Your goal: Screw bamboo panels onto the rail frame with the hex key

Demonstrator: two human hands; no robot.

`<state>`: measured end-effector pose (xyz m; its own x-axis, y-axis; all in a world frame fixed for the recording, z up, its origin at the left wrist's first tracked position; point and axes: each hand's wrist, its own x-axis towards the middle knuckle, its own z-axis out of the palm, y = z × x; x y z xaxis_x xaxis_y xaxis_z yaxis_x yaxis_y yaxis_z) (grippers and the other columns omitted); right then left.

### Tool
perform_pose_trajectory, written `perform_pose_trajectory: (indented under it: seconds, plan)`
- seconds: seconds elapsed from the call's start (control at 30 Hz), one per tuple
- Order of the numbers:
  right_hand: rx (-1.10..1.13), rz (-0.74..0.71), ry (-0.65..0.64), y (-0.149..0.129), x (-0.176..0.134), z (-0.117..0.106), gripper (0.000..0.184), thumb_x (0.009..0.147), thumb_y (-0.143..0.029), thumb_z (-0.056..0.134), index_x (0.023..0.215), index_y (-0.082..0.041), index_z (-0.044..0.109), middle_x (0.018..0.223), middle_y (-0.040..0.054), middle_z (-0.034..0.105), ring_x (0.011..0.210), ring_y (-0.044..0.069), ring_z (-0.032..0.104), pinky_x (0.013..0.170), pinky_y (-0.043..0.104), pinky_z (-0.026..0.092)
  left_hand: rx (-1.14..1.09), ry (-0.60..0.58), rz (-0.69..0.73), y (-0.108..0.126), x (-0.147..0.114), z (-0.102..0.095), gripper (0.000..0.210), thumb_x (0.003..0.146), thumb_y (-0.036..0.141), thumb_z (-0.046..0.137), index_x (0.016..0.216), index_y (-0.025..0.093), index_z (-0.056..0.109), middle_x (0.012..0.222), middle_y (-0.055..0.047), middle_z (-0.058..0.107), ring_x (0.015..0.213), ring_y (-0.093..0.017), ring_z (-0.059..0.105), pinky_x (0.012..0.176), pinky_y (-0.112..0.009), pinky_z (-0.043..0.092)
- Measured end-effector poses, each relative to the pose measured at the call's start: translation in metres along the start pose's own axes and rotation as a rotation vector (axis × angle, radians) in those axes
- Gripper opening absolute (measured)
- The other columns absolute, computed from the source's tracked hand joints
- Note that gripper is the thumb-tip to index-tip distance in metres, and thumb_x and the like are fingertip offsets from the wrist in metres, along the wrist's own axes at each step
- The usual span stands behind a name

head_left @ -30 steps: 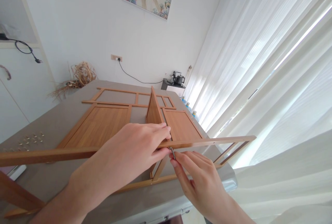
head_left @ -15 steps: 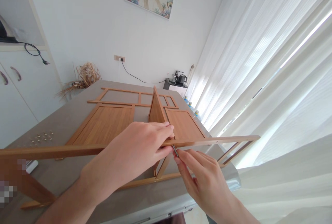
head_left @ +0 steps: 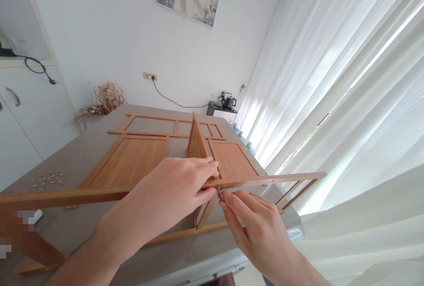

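My left hand (head_left: pixel 175 180) is closed around the top rail of a light-brown wooden frame (head_left: pixel 258 181), where an upright wooden panel (head_left: pixel 198 140) meets it. Its fingers lie over the joint and its thumb presses from the near side. Just right of that thumb, my right hand (head_left: pixel 256 219) pinches a slim metal screw (head_left: pixel 221 194) between thumb and index finger. The screw stands at a slant, its upper end at the rail's near face; whether it sits in a hole I cannot tell.
On the grey table (head_left: pixel 76 153) lie a left wooden panel (head_left: pixel 139 155), a right wooden panel (head_left: pixel 232 158) and a flat open frame (head_left: pixel 149 118). Several small metal fittings (head_left: pixel 48 179) are at the left. White curtains (head_left: pixel 331 100) hang to the right; a kettle (head_left: pixel 230 101) stands beyond the table.
The whole view has shifted slightly, so things appear a little further left. Both hands keep their grip at the joint, and the screw looks much the same.
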<state>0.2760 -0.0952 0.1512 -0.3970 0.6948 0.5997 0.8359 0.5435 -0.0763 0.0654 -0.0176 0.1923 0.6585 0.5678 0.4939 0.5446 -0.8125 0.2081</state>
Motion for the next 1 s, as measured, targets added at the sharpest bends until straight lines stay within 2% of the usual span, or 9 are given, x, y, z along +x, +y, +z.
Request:
perform_pose_trajectory:
  seconds: [0.67, 0.87, 1.0]
  plan:
    - [-0.152, -0.032, 0.018, 0.001, 0.003, -0.009, 0.012, 0.099, -0.014, 0.049, 0.102, -0.019, 0.060, 0.074, -0.0009, 0.058, 0.059, 0.012, 0.046, 0.059, 0.026, 0.032, 0.002, -0.003, -0.013, 0.002, 0.001, -0.001, 0.033, 0.093, 0.038, 0.063, 0.124, 0.027, 0.063, 0.110, -0.001, 0.075, 0.095, -0.021, 0.073, 0.084, -0.028, 0.053]
    - [-0.378, -0.118, -0.030, -0.006, 0.004, -0.022, 0.031, 0.091, -0.001, 0.042, 0.113, -0.014, 0.060, 0.077, 0.0027, 0.056, 0.060, 0.014, 0.042, 0.057, 0.029, 0.029, -0.013, 0.000, -0.010, 0.003, 0.000, -0.002, 0.028, 0.094, 0.034, 0.062, 0.120, 0.026, 0.065, 0.109, -0.003, 0.074, 0.094, -0.020, 0.073, 0.085, -0.028, 0.054]
    - [-0.417, -0.157, -0.050, -0.006, 0.005, -0.026, 0.033, 0.091, 0.000, 0.040, 0.112, -0.014, 0.061, 0.077, 0.0038, 0.057, 0.061, 0.015, 0.044, 0.058, 0.030, 0.030, -0.030, 0.021, -0.008, 0.002, 0.001, -0.002, 0.024, 0.093, 0.035, 0.062, 0.115, 0.026, 0.067, 0.105, -0.003, 0.075, 0.094, -0.021, 0.073, 0.085, -0.028, 0.054]
